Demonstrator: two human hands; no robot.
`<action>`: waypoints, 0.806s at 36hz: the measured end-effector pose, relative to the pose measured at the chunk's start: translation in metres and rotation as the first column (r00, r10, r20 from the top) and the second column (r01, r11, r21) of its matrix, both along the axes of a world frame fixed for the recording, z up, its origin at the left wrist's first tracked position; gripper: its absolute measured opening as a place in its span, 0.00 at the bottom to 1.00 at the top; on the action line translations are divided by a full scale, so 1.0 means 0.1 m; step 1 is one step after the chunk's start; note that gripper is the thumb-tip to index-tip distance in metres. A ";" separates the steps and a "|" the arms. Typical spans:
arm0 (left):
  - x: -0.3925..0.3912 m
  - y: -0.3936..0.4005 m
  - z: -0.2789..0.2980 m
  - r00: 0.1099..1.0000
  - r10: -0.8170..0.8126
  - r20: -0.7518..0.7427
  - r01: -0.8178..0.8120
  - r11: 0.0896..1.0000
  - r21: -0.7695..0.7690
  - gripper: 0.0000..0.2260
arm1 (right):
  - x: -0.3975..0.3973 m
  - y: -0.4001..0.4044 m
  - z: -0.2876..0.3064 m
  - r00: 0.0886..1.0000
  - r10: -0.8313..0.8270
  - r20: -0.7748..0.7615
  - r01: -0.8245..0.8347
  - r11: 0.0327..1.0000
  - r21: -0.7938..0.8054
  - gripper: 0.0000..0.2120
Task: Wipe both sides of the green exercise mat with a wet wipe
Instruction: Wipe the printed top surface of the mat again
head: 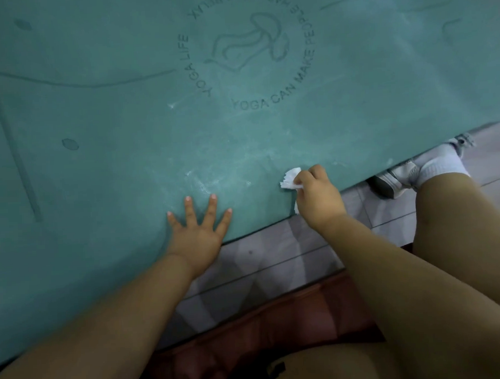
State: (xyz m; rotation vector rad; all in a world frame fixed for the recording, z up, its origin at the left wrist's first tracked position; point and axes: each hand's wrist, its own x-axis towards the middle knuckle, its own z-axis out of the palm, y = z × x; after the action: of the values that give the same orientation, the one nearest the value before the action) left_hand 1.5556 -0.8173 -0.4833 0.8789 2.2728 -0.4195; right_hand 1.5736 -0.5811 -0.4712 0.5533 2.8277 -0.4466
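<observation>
While the left hand [198, 237] presses spread fingers on the green exercise mat [125, 108] lying on the floor, the right hand [315, 195] pinches a wet wipe [290, 179] near its edge. Such a small crumpled wipe could miss patches or tear.

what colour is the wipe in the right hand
White. The wet wipe is bunched in the right hand against the green mat; the head view shows it.

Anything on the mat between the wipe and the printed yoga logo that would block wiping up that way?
Nothing visible does. The right hand pinches the wet wipe near the green mat's edge; only bare mat with whitish streaks lies before the logo. The left hand presses flat off to the side.
</observation>
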 end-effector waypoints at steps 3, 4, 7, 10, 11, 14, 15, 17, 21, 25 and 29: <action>-0.12 -0.05 0.05 1.000 0.007 0.013 -0.007 0.999 -0.038 0.29 | -0.06 0.16 0.09 0.991 -0.042 -0.124 0.043 0.999 0.009 0.14; -0.15 -0.06 0.06 1.000 0.006 0.029 -0.005 0.999 -0.039 0.30 | -0.09 0.22 0.13 0.984 -0.050 -0.170 0.051 0.999 0.004 0.13; -0.19 -0.11 0.05 0.998 0.013 0.068 -0.011 1.000 -0.027 0.33 | -0.16 0.39 0.23 0.957 -0.081 -0.279 0.085 0.996 0.001 0.14; -0.21 -0.13 0.05 0.996 0.028 0.084 -0.029 1.000 0.011 0.35 | -0.21 0.56 0.27 0.920 -0.252 -0.301 0.265 0.964 0.004 0.15; -0.22 -0.14 0.06 0.996 0.034 0.088 -0.037 0.999 0.029 0.35 | -0.20 0.61 0.24 0.903 -0.331 -0.273 0.343 0.939 -0.002 0.15; -0.31 -0.18 0.13 0.993 0.083 0.085 -0.092 0.989 0.114 0.35 | -0.08 0.64 0.08 0.857 -0.499 -0.125 0.502 0.865 -0.012 0.17; -0.35 -0.21 0.15 0.991 0.102 0.083 -0.113 0.984 0.140 0.35 | -0.05 0.60 0.00 0.847 -0.523 -0.095 0.523 0.852 -0.028 0.18; -0.46 -0.32 0.16 0.984 0.162 0.071 -0.172 0.972 0.157 0.37 | -0.01 0.38 -0.16 0.844 -0.529 -0.092 0.525 0.849 -0.068 0.18; -0.61 -0.63 0.14 0.940 0.342 -0.013 -0.341 0.939 0.050 0.48 | -0.10 -0.30 -0.36 0.891 -0.409 -0.195 0.360 0.900 -0.245 0.17; -0.64 -0.68 0.09 0.926 0.377 0.005 -0.377 0.925 0.043 0.53 | -0.20 -0.92 -0.44 0.981 0.132 -0.143 -0.165 0.954 -0.251 0.19; -0.64 -0.66 0.06 0.919 0.395 -0.003 -0.394 0.917 0.059 0.54 | -0.32 -0.89 -0.41 0.770 0.624 -0.136 -0.638 0.759 -0.130 0.15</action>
State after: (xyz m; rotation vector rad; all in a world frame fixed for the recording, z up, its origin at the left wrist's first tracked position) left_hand 1.4919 -0.8834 -0.4770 0.4226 2.4093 -0.1784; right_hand 1.5414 -0.6699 -0.5118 -0.4754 2.7805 -0.5633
